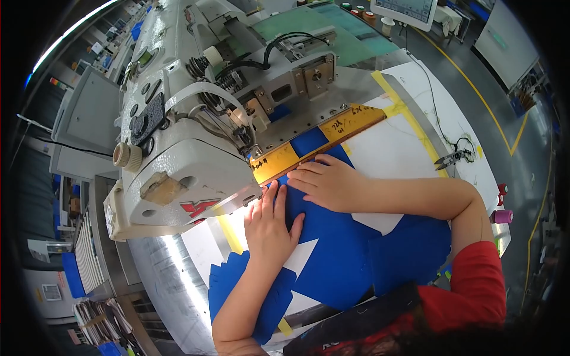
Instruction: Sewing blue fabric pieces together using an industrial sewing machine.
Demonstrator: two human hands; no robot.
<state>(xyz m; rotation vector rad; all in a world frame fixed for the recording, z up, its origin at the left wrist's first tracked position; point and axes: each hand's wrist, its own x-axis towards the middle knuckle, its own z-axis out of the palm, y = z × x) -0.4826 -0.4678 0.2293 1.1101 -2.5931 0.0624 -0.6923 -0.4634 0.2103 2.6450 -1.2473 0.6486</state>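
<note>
- A person's bare hands rest on matte blue fabric (335,255) beside a large white sewing machine (178,160). The fabric lies in broad panels between the person's body and a long yellow strip (350,126) under the machine's arm, its upper edge meeting that strip.
- The left hand (267,232) lies palm down near the machine head, fingers reaching forward and slightly parted, thumb spread, pinching nothing.
- The right hand (331,185) comes across from the right, also palm down, fingers close together and flat on the fabric. Whether any fingertips touch the strip is hard to tell.
- The fabric looks light, soft and floppy, likely to wrinkle or slide rather than break. Flat fingers near the strip seem the best hold, with a light pinch at a loose outer edge for shifting it.
- The bench (436,139) has a white top marked with yellow tape (409,118); small dark snips (450,159) lie on its right side, near tangled thread (466,148).
- Beyond it, a purple spool (502,216) sits at the right edge, a screen (407,9) stands at the back, and yellow lines (475,86) cross the grey workshop floor (496,118).
</note>
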